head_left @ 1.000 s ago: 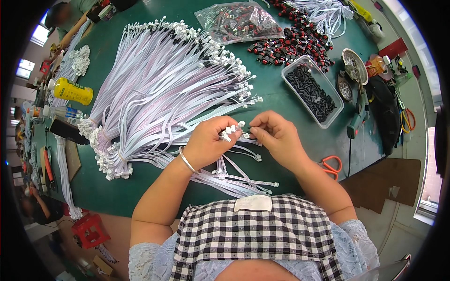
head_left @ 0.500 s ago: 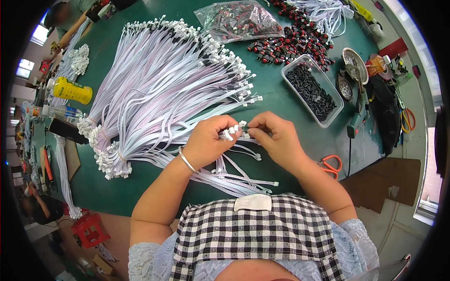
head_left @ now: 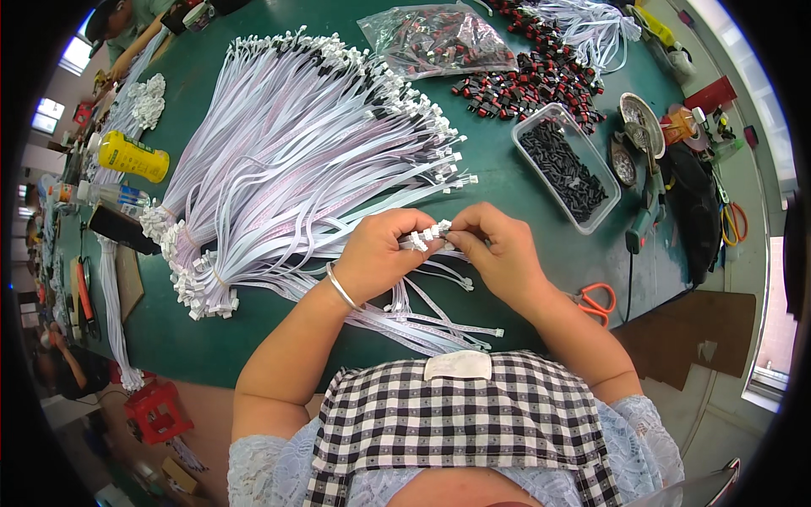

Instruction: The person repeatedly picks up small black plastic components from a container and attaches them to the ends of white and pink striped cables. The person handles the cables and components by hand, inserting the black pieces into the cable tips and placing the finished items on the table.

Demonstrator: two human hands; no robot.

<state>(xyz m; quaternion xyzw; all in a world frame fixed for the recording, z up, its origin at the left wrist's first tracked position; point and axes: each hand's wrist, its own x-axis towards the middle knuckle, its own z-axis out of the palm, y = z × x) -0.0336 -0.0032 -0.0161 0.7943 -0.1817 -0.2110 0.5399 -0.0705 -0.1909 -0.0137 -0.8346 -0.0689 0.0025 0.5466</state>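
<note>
Right hand (head_left: 503,255) crept to the plugs (head_left: 429,234), pinching a dark bit (head_left: 447,235), left hand (head_left: 376,255) curled round cables (head_left: 405,319), loads of tubes (head_left: 564,169) unused.

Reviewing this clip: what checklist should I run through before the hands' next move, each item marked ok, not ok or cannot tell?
1. Left hand gripping the white connectors: ok, they stick out of its grasp.
2. Right hand up at the cluster's edge: ok.
3. Small piece held in the right hand: cannot tell, hidden.
4. Clear tub of black pieces open and upright: ok.
5. White cables in the large fan uncrossed: not ok, many overlap.
6. Scissors clear of the right forearm: cannot tell, blades not fully visible.
</note>
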